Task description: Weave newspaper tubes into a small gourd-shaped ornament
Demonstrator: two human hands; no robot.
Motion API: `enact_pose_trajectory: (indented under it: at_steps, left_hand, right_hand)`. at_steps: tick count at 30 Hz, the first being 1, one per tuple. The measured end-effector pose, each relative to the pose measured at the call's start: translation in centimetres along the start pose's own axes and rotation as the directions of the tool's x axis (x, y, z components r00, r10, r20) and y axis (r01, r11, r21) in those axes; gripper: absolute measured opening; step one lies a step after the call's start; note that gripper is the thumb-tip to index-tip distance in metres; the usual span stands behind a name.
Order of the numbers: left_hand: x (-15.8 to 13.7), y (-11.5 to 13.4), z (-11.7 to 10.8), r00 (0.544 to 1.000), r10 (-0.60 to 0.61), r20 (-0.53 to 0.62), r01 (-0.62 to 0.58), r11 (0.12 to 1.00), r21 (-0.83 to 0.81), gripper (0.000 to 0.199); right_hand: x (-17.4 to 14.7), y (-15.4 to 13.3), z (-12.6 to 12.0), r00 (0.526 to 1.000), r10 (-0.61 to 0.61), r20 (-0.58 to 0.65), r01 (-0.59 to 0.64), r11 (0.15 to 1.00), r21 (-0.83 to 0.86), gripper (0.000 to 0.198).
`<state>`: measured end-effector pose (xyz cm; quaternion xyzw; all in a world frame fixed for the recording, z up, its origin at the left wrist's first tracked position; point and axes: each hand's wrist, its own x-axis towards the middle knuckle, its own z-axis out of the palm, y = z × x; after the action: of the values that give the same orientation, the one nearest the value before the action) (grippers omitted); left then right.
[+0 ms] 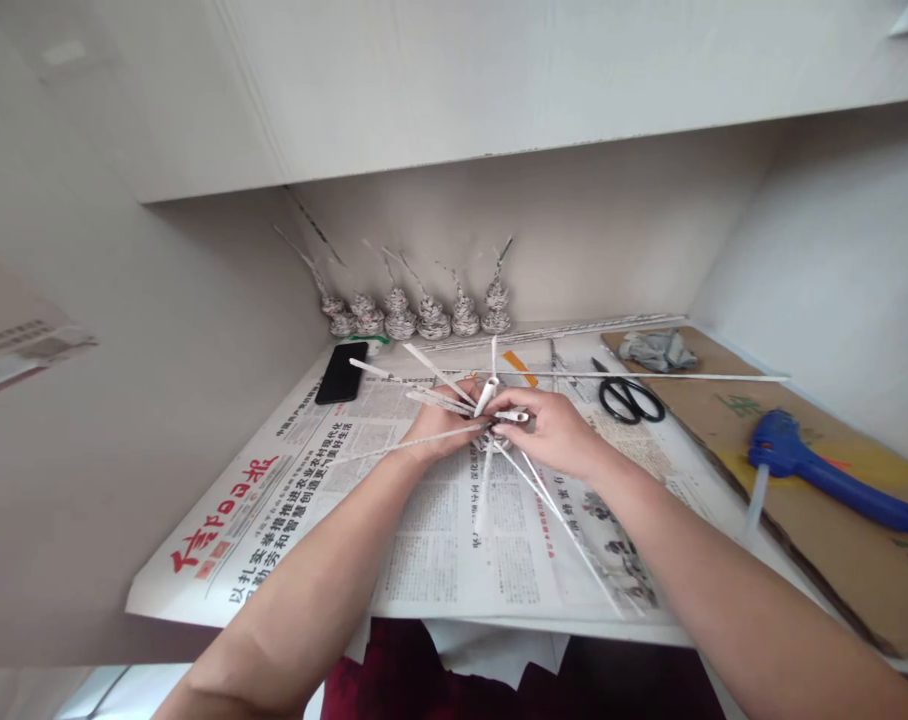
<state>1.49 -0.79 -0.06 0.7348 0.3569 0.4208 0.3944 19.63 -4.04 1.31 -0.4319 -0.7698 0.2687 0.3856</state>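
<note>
Between my hands is a small woven piece of rolled newspaper point(491, 440), with several thin paper tubes point(443, 378) spreading from it in all directions. My left hand point(440, 425) is closed round its left side, the fingertips partly hidden behind the tubes. My right hand point(545, 428) pinches near the centre from the right, thumb and forefinger beside a short open-ended tube point(523, 417). Another tube point(487, 394) stands up with its open end toward me. Long strips point(566, 520) trail toward the table's front edge.
Newspaper point(304, 500) covers the table. Several woven gourd shapes point(434, 318) line the back wall, near a black phone point(342, 373). Black scissors point(630, 397), a crumpled cloth point(658, 350), cardboard point(724, 400) and a blue glue gun point(814, 462) lie right. An overhead cabinet point(499, 90) hangs low.
</note>
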Motion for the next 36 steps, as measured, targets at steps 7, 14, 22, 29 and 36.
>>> enact_pose_trajectory:
  at_steps: [7, 14, 22, 29, 36]
  left_hand:
    - [0.2, -0.8, -0.2, 0.999, -0.003, -0.044, 0.003, 1.000, 0.007, 0.021]
    - [0.2, -1.2, 0.0, 0.997, 0.028, -0.075, -0.025, 0.999, 0.035, 0.021]
    - [-0.2, -0.7, 1.1, 0.997, 0.047, -0.060, -0.051, 0.997, -0.061, 0.025]
    - [-0.3, -0.1, 0.8, 0.997, 0.007, -0.075, -0.009, 1.000, -0.022, 0.024]
    - [0.0, 0.0, 0.2, 0.994, 0.040, -0.104, -0.037, 0.999, 0.034, 0.019]
  right_hand:
    - [0.2, 0.7, 0.4, 0.989, 0.096, -0.110, -0.093, 0.995, 0.028, 0.008]
    - [0.4, 1.8, 0.0, 0.958, 0.275, -0.083, -0.254, 0.945, 0.204, 0.011]
    - [0.3, 1.0, 0.6, 0.935, 0.334, -0.115, -0.275, 0.893, 0.355, 0.027]
    - [0.4, 1.3, 1.4, 0.940, 0.229, -0.253, -0.172, 0.958, 0.229, 0.020]
    - [0.2, 1.2, 1.3, 0.973, 0.017, -0.229, 0.007, 0.995, 0.103, 0.009]
